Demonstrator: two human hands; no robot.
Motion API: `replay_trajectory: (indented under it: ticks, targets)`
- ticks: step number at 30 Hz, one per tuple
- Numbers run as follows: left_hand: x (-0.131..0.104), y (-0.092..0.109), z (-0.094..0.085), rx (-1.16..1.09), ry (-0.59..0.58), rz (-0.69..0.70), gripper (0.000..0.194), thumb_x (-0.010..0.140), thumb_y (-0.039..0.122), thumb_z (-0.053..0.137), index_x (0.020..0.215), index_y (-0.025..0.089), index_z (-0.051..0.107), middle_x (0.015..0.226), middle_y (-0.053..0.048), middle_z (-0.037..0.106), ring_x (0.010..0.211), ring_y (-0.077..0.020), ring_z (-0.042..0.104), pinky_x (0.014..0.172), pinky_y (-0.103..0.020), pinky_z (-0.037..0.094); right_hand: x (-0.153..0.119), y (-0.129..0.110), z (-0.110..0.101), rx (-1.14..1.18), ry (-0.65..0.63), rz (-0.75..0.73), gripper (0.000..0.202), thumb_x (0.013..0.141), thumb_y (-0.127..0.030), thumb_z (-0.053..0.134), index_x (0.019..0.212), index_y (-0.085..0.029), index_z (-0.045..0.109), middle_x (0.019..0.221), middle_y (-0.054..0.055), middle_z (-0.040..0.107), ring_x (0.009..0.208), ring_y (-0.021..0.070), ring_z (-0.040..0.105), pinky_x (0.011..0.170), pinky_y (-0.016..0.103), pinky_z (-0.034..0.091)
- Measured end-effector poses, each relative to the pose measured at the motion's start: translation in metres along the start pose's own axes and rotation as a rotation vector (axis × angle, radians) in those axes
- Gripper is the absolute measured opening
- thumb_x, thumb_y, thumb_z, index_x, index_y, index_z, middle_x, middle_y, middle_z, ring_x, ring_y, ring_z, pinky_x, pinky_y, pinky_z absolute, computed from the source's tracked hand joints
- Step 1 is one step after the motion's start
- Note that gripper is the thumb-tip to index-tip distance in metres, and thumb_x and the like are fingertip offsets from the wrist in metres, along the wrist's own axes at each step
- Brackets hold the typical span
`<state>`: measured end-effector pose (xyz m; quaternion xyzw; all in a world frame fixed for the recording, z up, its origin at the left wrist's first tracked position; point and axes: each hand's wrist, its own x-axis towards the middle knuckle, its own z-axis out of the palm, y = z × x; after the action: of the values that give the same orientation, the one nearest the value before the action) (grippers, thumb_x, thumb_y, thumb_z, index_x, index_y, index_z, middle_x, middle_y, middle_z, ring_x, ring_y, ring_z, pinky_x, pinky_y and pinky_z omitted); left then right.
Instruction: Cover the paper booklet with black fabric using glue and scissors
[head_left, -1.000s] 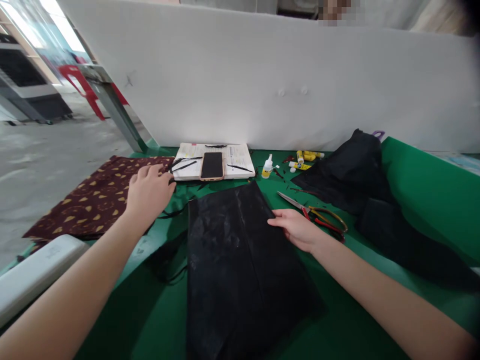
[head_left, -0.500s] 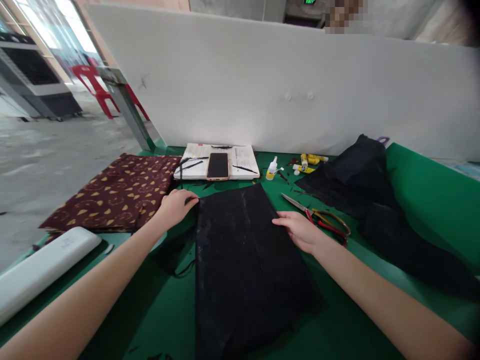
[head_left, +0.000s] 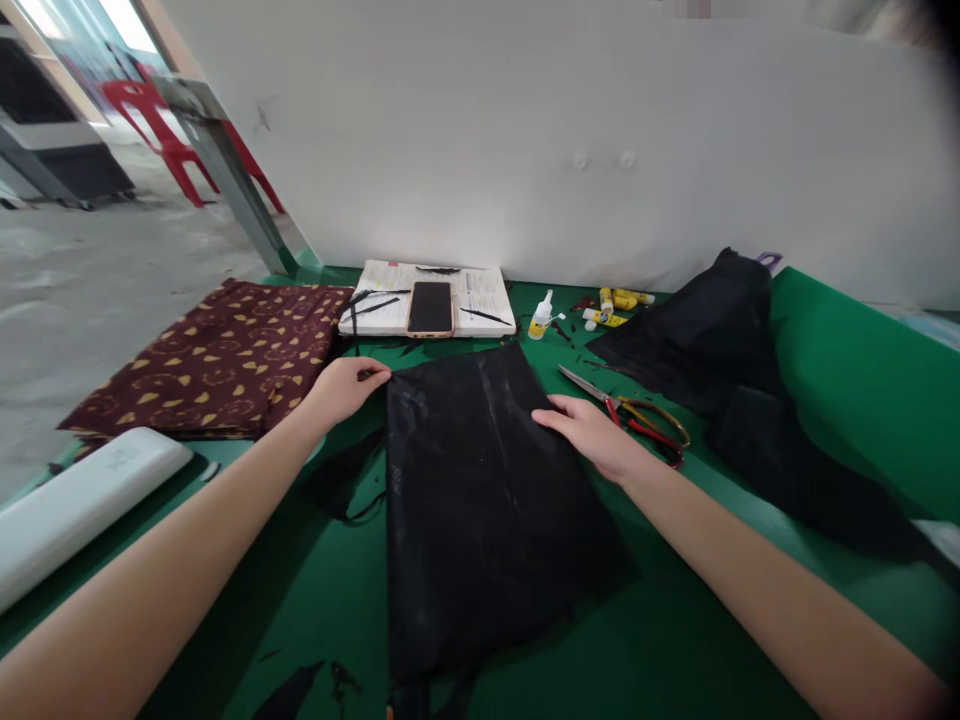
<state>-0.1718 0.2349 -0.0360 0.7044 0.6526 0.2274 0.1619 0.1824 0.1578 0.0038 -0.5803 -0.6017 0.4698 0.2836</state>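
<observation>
A folded piece of black fabric (head_left: 480,520) hangs or lies over the green table (head_left: 300,600), a whitish line running down its middle. My left hand (head_left: 346,388) pinches its upper left corner between thumb and fingers. On its right edge, near the top, my right hand (head_left: 589,432) grips the cloth, thumb on the upper face and the other fingers partly hidden. Just right of that hand rest scissors (head_left: 637,415) with red and yellow handles. Black scraps (head_left: 345,480) lie left of the fabric.
A phone (head_left: 431,307) rests on an open book (head_left: 480,300) at the back, beside a glue bottle (head_left: 540,316) and yellow tubes (head_left: 622,299). Patterned maroon cloth (head_left: 217,360) and a white long case (head_left: 90,510) are left; more black cloth (head_left: 720,340) lies right.
The view has tilted down, so the table's things sit higher in the picture. The fabric's lower edge now shows. My right hand's thumb lies a little further onto the cloth.
</observation>
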Motion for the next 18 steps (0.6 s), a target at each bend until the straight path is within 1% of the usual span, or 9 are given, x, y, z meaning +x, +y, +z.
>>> replay_trajectory:
  ticks: [2,4,5,8,9,11,13,15,18]
  targets:
    - [-0.001,-0.001,0.0,-0.007,0.006,0.006,0.042,0.081,0.049,0.044,0.095,0.021,0.073,0.097,-0.006,0.075,0.088,-0.0249,0.067,0.08,-0.032,0.05,-0.002,-0.004,-0.003,-0.133,0.097,-0.083,0.052,0.076,-0.042,0.069,0.121,-0.017,0.063,0.136,0.017,0.057,0.131,0.0373,0.046,0.111,0.061,0.032]
    - [-0.003,-0.002,-0.002,-0.005,-0.001,0.018,0.042,0.082,0.046,0.042,0.099,0.022,0.072,0.099,-0.006,0.075,0.092,-0.0253,0.066,0.083,-0.032,0.049,-0.011,-0.009,-0.006,-0.237,0.178,-0.163,0.067,0.073,-0.041,0.072,0.132,-0.014,0.055,0.15,0.016,0.041,0.144,0.037,0.025,0.118,0.06,0.013]
    - [-0.003,-0.002,-0.003,0.001,-0.01,0.025,0.042,0.081,0.044,0.043,0.1,0.022,0.072,0.099,-0.006,0.075,0.092,-0.0258,0.066,0.083,-0.033,0.049,-0.018,-0.012,-0.006,-0.293,0.19,-0.212,0.07,0.074,-0.041,0.071,0.135,-0.013,0.051,0.153,0.015,0.036,0.146,0.0345,0.02,0.12,0.056,0.01]
    - [-0.004,-0.002,-0.008,0.019,-0.039,0.049,0.04,0.077,0.044,0.047,0.098,0.022,0.073,0.1,-0.006,0.074,0.092,-0.0279,0.066,0.083,-0.035,0.049,-0.051,-0.018,0.002,-0.575,0.084,-0.455,0.065,0.087,-0.047,0.058,0.14,-0.013,0.044,0.146,0.015,0.046,0.139,0.0257,0.037,0.118,0.048,0.025]
    - [-0.004,-0.002,-0.01,0.022,-0.046,0.055,0.04,0.076,0.045,0.049,0.098,0.022,0.074,0.1,-0.006,0.074,0.092,-0.0283,0.065,0.082,-0.036,0.049,-0.064,-0.019,0.007,-0.649,0.016,-0.552,0.064,0.09,-0.049,0.054,0.142,-0.014,0.041,0.145,0.013,0.047,0.138,0.0234,0.039,0.119,0.047,0.026]
    - [-0.003,-0.002,-0.012,0.02,-0.061,0.069,0.04,0.075,0.047,0.05,0.097,0.023,0.074,0.1,-0.006,0.074,0.093,-0.0282,0.066,0.082,-0.035,0.049,-0.086,-0.016,0.021,-0.769,-0.196,-0.775,0.07,0.091,-0.055,0.05,0.145,-0.013,0.037,0.149,0.012,0.045,0.141,0.0221,0.035,0.122,0.046,0.018]
    - [-0.001,-0.002,-0.014,0.012,-0.071,0.082,0.039,0.075,0.048,0.051,0.096,0.023,0.073,0.098,-0.005,0.075,0.093,-0.0272,0.066,0.081,-0.034,0.05,-0.1,-0.009,0.035,-0.848,-0.341,-0.917,0.076,0.091,-0.061,0.045,0.148,-0.012,0.034,0.153,0.011,0.04,0.145,0.0237,0.028,0.122,0.047,0.016]
    - [0.001,-0.004,-0.014,0.006,-0.074,0.097,0.038,0.076,0.048,0.051,0.094,0.024,0.073,0.097,-0.004,0.075,0.093,-0.0261,0.066,0.083,-0.033,0.05,-0.105,-0.001,0.046,-0.922,-0.395,-0.982,0.075,0.093,-0.061,0.04,0.15,-0.012,0.031,0.156,0.011,0.034,0.147,0.0267,0.022,0.121,0.05,0.017]
    - [0.001,-0.005,-0.013,0.002,-0.063,0.109,0.036,0.078,0.047,0.051,0.094,0.023,0.073,0.098,-0.004,0.075,0.092,-0.0251,0.067,0.085,-0.032,0.05,-0.102,0.009,0.054,-0.974,-0.396,-1.004,0.076,0.094,-0.061,0.036,0.148,-0.007,0.032,0.154,0.012,0.037,0.146,0.0276,0.025,0.12,0.051,0.021]
